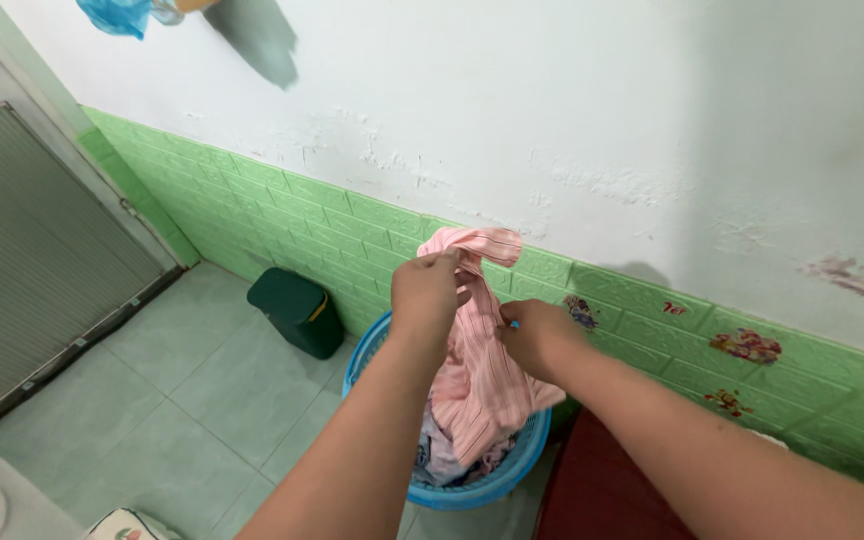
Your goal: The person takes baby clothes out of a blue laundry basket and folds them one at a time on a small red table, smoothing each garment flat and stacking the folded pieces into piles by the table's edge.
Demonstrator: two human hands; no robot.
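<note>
My left hand (pixel 424 290) grips the top of a pink striped garment (pixel 480 380) and lifts it above a round blue laundry basket (pixel 512 470). My right hand (pixel 535 336) pinches the same garment lower down on its right side. The cloth hangs between both hands, and its lower end trails into the basket, where more crumpled clothes lie. The basket stands on the floor against the wall.
A dark green lidded bin (pixel 297 310) stands left of the basket by the green brick-pattern wall panel (pixel 282 215). A dark red object (pixel 597 490) sits right of the basket. A ribbed grey door (pixel 22 260) is at the left, with pale green floor tiles (pixel 182 390) below.
</note>
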